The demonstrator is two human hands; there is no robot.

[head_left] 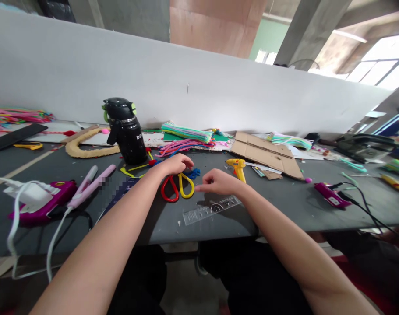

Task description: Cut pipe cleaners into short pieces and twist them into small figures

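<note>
My left hand (178, 164) is closed, its fingers curled down just above a pair of scissors with one red and one yellow handle loop (186, 188). The scissors lie on the grey table; their blades are hidden behind the hand. A small blue fuzzy piece (195, 173) lies between my two hands. My right hand (218, 181) is closed too, with one fingertip reaching to the edge of the yellow loop; whether it touches I cannot tell. What either hand holds, if anything, is hidden. Below the right hand is a clear stencil ruler (210, 210).
A yellow glue gun (238, 167) and cardboard (266, 153) lie right of my hands. A black bottle (128, 135) stands to the left, near a pink straightener (90, 186) and purple power strip (54, 203). Bundled pipe cleaners (186, 132) lie behind. A corded purple block (332, 195) is far right.
</note>
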